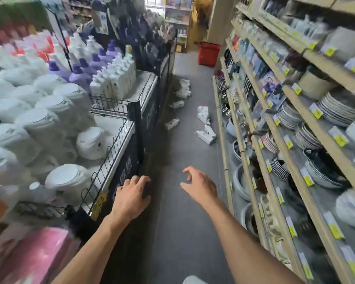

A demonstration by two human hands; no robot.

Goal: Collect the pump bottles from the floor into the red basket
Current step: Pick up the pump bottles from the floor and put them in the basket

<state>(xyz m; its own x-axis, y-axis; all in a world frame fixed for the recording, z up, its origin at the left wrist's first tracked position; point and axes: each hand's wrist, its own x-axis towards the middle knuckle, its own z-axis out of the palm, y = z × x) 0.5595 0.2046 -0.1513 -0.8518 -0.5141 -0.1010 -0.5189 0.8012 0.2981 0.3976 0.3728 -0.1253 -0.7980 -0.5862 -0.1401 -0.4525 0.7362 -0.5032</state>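
Several white pump bottles lie scattered on grey aisle floor; red basket stands well beyond them. Left hand, right hand both empty, fingers loosely curled.

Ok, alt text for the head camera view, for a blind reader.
Scattered white plastic pump bottles lie on a grey shop floor; a red plastic basket stands beyond them. The left hand and right hand reach forward, empty.

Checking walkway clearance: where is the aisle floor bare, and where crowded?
Bare floor lies below the left hand and right hand, between wire display and plate shelves. Ahead, pump bottles crowd both edges, leaving a middle strip toward the red basket.
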